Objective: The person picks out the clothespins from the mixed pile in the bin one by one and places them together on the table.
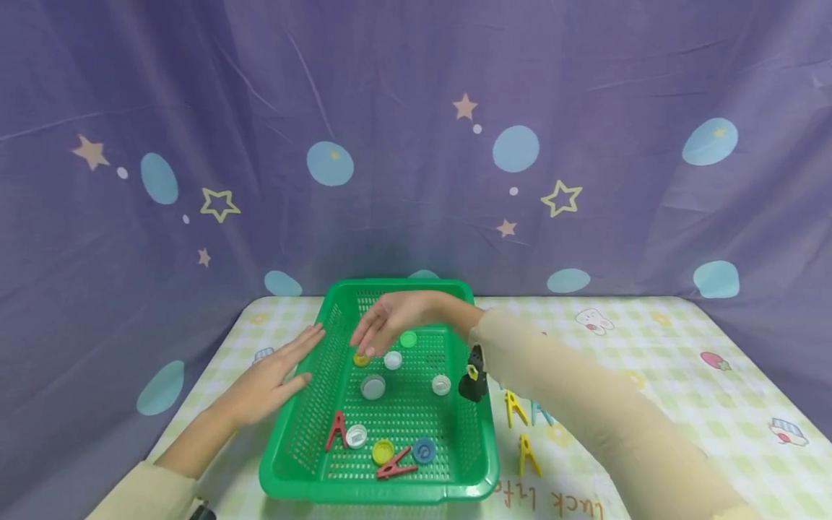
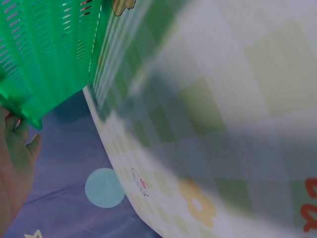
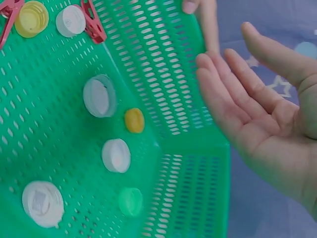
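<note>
A green perforated plastic basket [image 1: 379,492] stands on the table, with several bottle caps lying in it: white caps [image 1: 393,360], a blue cap [image 1: 425,451], yellow caps [image 1: 383,452] and a light green cap [image 1: 408,339]. Two red clothespins [image 1: 336,431] also lie inside, near the front. Over the back half of the basket hovers my right hand [image 1: 398,318], fingers slightly bent; in the right wrist view its palm [image 3: 267,119] holds nothing. At the left rim my left hand [image 1: 269,383] rests with its fingers extended, touching the basket's edge.
Right of the basket, yellow clothespins [image 1: 516,409] and a blue clothespin [image 1: 541,413] lie on the checked tablecloth [image 1: 624,347], partly beside my right sleeve [image 1: 585,404]. A purple curtain [image 1: 416,231] hangs behind the table.
</note>
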A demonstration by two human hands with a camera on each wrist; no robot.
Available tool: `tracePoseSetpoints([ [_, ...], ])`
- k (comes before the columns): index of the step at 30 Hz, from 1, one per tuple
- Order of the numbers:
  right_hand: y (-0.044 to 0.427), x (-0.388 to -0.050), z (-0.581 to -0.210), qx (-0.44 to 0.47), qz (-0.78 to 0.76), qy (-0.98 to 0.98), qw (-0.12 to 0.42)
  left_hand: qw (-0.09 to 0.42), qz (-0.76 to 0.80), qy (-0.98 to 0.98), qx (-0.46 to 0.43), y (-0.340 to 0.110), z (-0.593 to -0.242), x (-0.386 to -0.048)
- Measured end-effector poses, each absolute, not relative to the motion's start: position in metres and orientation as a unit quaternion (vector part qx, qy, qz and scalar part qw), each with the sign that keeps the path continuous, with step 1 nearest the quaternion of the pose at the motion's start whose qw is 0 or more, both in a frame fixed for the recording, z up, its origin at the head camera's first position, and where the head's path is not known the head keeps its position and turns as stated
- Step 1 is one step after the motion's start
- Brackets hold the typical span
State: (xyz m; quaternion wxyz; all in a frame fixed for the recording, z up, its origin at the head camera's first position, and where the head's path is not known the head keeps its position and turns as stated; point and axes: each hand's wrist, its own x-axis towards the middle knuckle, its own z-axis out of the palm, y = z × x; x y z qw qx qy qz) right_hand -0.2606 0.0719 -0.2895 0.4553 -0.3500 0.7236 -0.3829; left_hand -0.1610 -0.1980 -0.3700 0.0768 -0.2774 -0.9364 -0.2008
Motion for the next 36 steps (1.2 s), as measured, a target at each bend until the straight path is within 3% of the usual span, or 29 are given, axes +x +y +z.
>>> tracePoseSetpoints([
  [14,0.017,-0.249,-0.339,-0.216,-0.346,0.731,0.547,0.079,-0.2,-0.936,-0.28,-0.196,-0.371,-0.159],
  [20,0.009,-0.237,-0.354,-0.114,-0.371,0.717,0.579,0.082,-0.196,-0.937,-0.276,-0.196,-0.37,-0.158],
  [28,0.003,-0.225,-0.365,-0.009,-0.441,0.687,0.577,0.069,-0.203,-0.939,-0.27,-0.198,-0.37,-0.159],
  [36,-0.006,-0.216,-0.37,0.007,-0.454,0.675,0.582,0.065,-0.207,-0.939,-0.267,-0.198,-0.371,-0.158],
])
